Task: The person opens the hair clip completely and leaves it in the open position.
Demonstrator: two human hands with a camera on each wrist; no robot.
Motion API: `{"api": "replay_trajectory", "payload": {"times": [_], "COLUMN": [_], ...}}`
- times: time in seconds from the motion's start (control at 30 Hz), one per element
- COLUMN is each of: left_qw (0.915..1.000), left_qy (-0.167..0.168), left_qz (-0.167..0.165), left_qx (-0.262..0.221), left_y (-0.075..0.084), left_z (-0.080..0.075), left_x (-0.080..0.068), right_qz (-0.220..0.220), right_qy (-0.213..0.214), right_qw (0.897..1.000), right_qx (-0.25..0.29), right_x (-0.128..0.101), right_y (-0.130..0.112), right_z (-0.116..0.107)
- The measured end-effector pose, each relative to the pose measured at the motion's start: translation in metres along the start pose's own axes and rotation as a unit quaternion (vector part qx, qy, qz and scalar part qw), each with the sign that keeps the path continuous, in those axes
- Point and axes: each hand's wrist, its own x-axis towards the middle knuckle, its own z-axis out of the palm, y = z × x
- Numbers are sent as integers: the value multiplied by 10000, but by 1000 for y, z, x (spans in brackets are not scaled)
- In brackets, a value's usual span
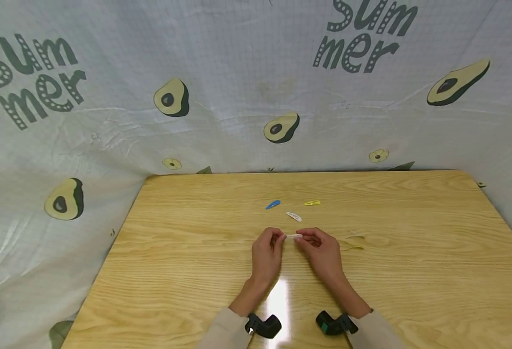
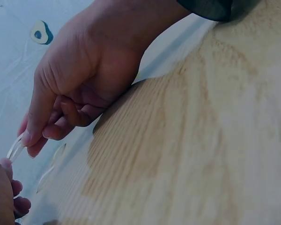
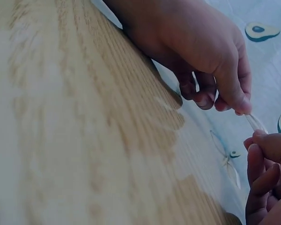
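Right now both your hands, left hand (image 1: 268, 249) and right hand (image 1: 321, 251), pinch a pale hair clip (image 1: 294, 236) above the tabletop (image 1: 412, 271).

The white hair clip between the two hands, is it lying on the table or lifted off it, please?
Lifted. The left hand and right hand each pinch one end of the white hair clip, holding it above the table.

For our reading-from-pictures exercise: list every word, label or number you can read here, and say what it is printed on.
"Sum mer", on two lines, upper left of the cloth backdrop.
"Sum mer", again on two lines, upper right of that cloth, top cut off.
Nothing readable on the table or hair clips.
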Motion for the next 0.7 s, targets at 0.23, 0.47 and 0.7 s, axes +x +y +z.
{"api": "replay_trajectory", "payload": {"times": [0.23,0.47,0.7], "left_qw": [9999,9997,9998], "left_qy": [22,-71,-31], "left_qz": [-91,-224,-150], "left_qx": [54,41,91], "left_y": [-1,2,2], "left_z": [1,0,1], "left_x": [3,4,5], "right_qz": [-22,-128,-155], "right_qy": [33,-24,48], "right_qw": [10000,9999,9998], "right_qx": [61,109,-106], "right_x": [2,-1,-9], "right_y": [1,-9,-38], "right_z": [1,0,-1]}}
